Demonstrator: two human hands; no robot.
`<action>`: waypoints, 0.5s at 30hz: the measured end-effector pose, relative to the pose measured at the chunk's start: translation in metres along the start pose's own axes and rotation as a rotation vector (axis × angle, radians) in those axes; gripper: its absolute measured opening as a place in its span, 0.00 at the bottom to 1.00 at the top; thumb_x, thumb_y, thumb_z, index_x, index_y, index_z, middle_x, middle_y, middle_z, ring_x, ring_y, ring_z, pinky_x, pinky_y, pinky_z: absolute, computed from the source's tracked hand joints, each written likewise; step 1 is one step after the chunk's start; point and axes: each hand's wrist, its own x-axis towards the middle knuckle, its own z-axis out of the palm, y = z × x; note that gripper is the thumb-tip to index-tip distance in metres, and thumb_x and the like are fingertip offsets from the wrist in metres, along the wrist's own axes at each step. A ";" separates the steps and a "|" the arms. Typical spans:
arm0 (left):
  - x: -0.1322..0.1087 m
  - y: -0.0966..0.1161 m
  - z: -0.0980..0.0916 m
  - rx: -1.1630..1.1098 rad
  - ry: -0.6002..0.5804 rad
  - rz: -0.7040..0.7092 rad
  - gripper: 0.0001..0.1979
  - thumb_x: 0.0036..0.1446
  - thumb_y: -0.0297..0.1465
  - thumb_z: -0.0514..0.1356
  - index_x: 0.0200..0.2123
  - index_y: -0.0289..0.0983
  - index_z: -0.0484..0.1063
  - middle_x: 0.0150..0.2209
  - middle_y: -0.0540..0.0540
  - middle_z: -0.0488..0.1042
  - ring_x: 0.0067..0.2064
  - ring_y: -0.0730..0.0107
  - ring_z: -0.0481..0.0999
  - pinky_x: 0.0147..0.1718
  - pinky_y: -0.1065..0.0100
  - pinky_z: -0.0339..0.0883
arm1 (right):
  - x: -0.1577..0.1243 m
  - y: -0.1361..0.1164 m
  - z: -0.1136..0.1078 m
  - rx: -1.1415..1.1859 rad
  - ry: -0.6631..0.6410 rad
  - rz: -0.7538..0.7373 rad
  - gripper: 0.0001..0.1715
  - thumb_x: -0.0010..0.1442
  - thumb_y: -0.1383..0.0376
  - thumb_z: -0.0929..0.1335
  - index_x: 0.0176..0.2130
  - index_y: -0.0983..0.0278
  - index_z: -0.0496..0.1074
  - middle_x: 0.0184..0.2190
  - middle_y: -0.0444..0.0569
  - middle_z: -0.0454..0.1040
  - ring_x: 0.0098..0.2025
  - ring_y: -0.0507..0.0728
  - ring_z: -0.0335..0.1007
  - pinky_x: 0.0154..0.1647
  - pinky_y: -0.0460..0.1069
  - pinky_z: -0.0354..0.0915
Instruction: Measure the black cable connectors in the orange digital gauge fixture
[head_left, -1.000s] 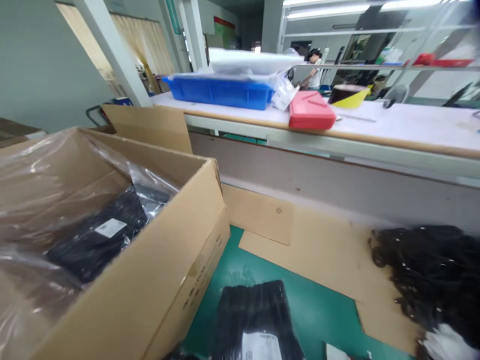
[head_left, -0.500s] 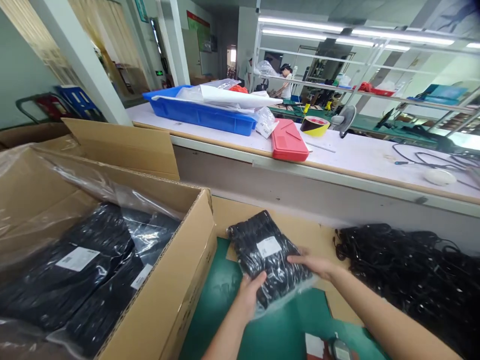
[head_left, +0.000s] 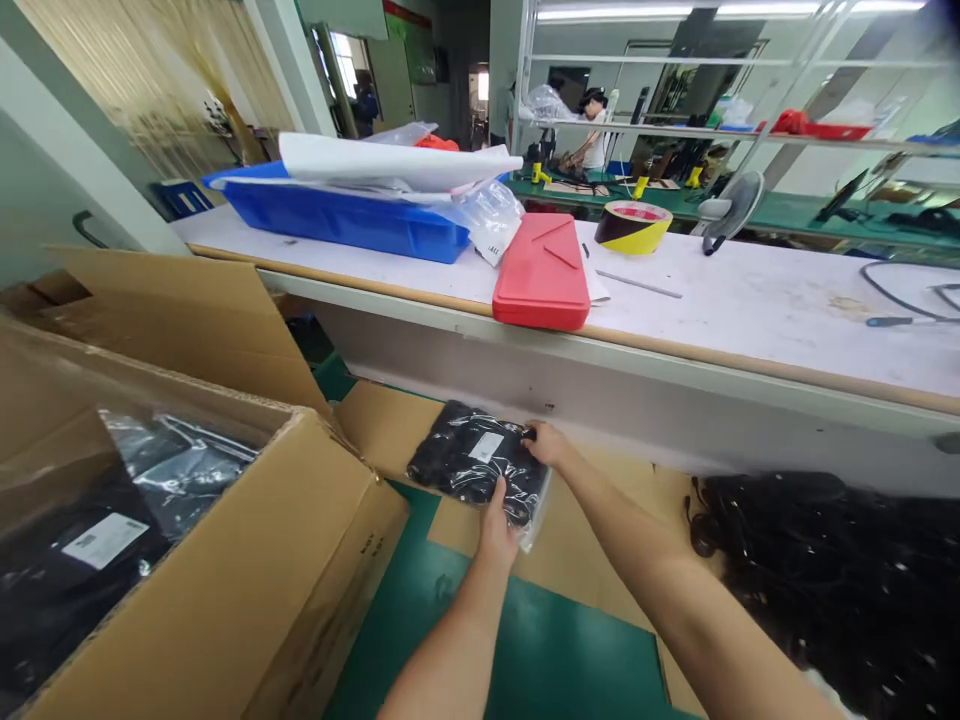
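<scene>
A clear plastic bag of black cables (head_left: 457, 455) lies on flattened cardboard at the far side of the green surface, its white label facing up. My left hand (head_left: 498, 530) grips its near edge, thumb on top and the other fingers mostly hidden. At the far right corner my right hand (head_left: 549, 446) pinches the plastic, fingers closed. Left of the bag stands an open carton (head_left: 330, 500) lined with clear plastic, where more labelled black bags (head_left: 52, 590) lie. A loose heap of black cables (head_left: 840, 570) is on the right.
Behind runs a white bench (head_left: 757, 290) with a blue tray (head_left: 352, 225), a red case (head_left: 544, 270), yellow-black tape (head_left: 634, 228) and a small fan (head_left: 735, 210). Flattened cardboard (head_left: 600, 530) covers part of the green surface (head_left: 559, 640). A person (head_left: 596, 140) works farther back.
Both hands have carried the bag away from me and slightly left, from a tilted hold down onto the cardboard by the bench wall. The right hand has shifted to its far corner.
</scene>
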 end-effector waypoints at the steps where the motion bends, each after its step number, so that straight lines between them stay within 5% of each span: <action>1: 0.007 -0.001 0.009 -0.007 0.016 0.008 0.21 0.56 0.39 0.65 0.48 0.31 0.73 0.43 0.35 0.80 0.43 0.53 0.81 0.42 0.57 0.76 | -0.001 0.002 0.007 -0.041 0.040 -0.026 0.21 0.66 0.60 0.67 0.55 0.64 0.68 0.59 0.55 0.66 0.59 0.64 0.63 0.60 0.65 0.60; 7: 0.011 -0.011 0.033 0.070 0.085 0.058 0.16 0.60 0.39 0.60 0.44 0.33 0.75 0.43 0.37 0.80 0.44 0.56 0.80 0.41 0.60 0.75 | -0.028 0.011 0.048 -0.221 0.089 -0.146 0.27 0.69 0.59 0.60 0.63 0.69 0.62 0.68 0.61 0.53 0.71 0.66 0.43 0.69 0.63 0.43; 12: -0.057 -0.041 -0.007 0.379 0.188 0.101 0.09 0.56 0.34 0.64 0.36 0.32 0.77 0.38 0.36 0.79 0.44 0.52 0.79 0.47 0.55 0.72 | -0.042 0.024 0.054 -0.283 0.083 -0.222 0.33 0.70 0.58 0.57 0.67 0.71 0.53 0.71 0.58 0.44 0.73 0.62 0.33 0.71 0.58 0.34; 15: -0.082 -0.037 -0.019 0.616 0.197 0.245 0.10 0.51 0.29 0.67 0.39 0.35 0.78 0.45 0.36 0.78 0.53 0.49 0.75 0.56 0.53 0.63 | -0.045 0.025 0.058 -0.274 0.102 -0.246 0.32 0.70 0.60 0.55 0.68 0.70 0.51 0.71 0.57 0.42 0.73 0.62 0.32 0.70 0.60 0.33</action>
